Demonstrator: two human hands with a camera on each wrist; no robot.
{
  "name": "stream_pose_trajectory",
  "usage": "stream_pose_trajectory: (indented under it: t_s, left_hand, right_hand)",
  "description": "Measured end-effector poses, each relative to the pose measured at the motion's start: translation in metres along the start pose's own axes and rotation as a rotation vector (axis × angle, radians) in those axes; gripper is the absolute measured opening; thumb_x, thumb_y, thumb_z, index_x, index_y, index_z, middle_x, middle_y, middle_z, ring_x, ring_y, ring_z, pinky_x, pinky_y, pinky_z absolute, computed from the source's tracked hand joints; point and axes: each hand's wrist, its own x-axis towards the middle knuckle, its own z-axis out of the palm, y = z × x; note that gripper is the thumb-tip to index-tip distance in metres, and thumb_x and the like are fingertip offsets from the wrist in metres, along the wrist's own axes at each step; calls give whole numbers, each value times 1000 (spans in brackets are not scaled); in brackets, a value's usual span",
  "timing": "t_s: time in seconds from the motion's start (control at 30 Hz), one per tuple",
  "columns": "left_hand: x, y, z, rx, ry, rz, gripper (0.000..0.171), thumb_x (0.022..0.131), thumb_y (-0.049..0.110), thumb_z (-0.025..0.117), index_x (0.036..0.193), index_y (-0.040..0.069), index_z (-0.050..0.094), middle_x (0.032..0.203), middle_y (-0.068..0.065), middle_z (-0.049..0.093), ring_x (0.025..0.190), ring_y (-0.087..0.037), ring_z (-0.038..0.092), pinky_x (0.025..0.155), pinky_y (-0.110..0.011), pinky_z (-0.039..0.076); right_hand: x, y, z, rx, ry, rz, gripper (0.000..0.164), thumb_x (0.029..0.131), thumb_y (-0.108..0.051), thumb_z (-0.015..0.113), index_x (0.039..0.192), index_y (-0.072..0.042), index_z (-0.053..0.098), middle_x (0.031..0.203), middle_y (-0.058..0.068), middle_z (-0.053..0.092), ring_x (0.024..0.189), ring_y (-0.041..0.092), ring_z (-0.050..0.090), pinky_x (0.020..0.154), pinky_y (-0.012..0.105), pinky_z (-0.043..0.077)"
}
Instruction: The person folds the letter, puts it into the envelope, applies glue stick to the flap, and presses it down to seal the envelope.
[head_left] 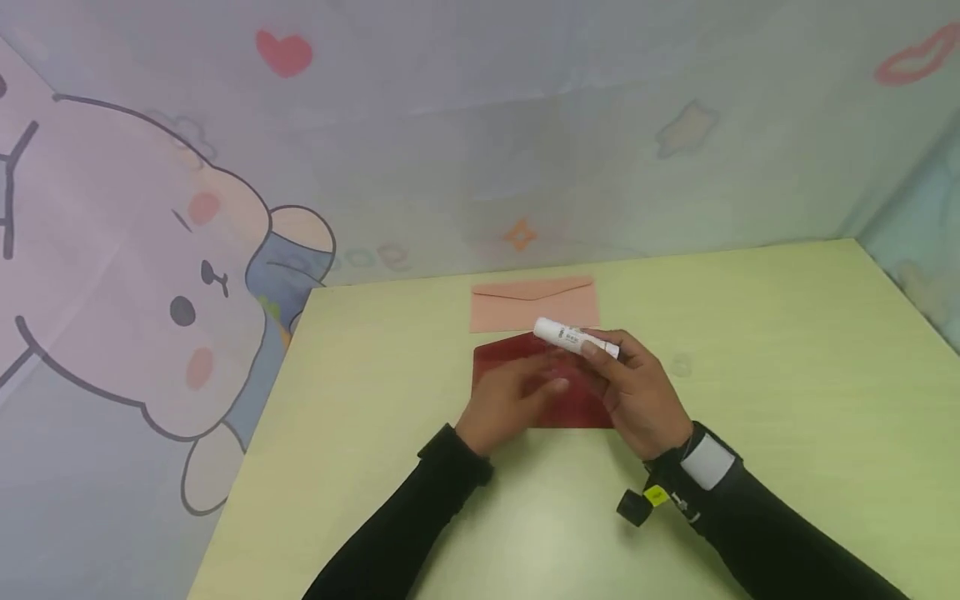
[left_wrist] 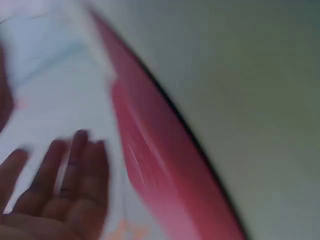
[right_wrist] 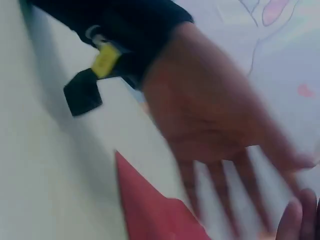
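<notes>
In the head view, my right hand [head_left: 641,392] pinches a white glue stick [head_left: 573,337] with small dark print between thumb and fingers, tilted over a dark red envelope [head_left: 577,408]. My left hand [head_left: 512,398] reaches over the envelope's left half with loosely extended fingers, their tips near the right hand. The left wrist view, blurred, has the left hand [left_wrist: 65,192] with spread fingers beside the red envelope [left_wrist: 155,155]. The right wrist view catches the right palm [right_wrist: 210,110] above the envelope's corner [right_wrist: 150,205]; the glue stick is hidden there.
Just behind the red envelope lies a pink envelope [head_left: 532,312], its flap edge visible. Both rest on a pale yellow table [head_left: 787,375]. A cartoon-printed cloth [head_left: 480,150] hangs along the back and left. A small black block [head_left: 634,507] dangles by the right wrist.
</notes>
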Motion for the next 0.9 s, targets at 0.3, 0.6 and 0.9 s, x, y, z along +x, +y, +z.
stream_pose_trajectory:
  t_s: [0.3, 0.6, 0.9]
  left_hand:
    - [-8, 11, -11, -876, -18, -77, 44, 111, 5, 68, 155, -3, 65, 150, -21, 74, 145, -32, 72, 111, -27, 62]
    - [-7, 9, -12, -916, 38, -168, 34, 97, -2, 80, 129, -12, 75, 106, -7, 88, 100, -7, 81, 97, -29, 67]
    - [-5, 9, 6, -824, 195, -275, 30, 87, 6, 94, 110, 5, 75, 100, -4, 84, 89, -11, 80, 83, -27, 68]
  right_hand:
    - [-16, 34, -8, 88, -426, 77, 35, 119, -6, 52, 131, -21, 81, 130, -7, 80, 118, 11, 83, 106, 32, 67]
    - [-11, 37, -14, -292, -304, 34, 42, 104, -5, 80, 138, 12, 63, 110, -4, 84, 104, 8, 81, 96, 27, 66]
    - [-17, 36, 7, -676, -19, -65, 45, 94, -21, 94, 114, -4, 58, 101, 11, 73, 90, 15, 71, 77, 24, 59]
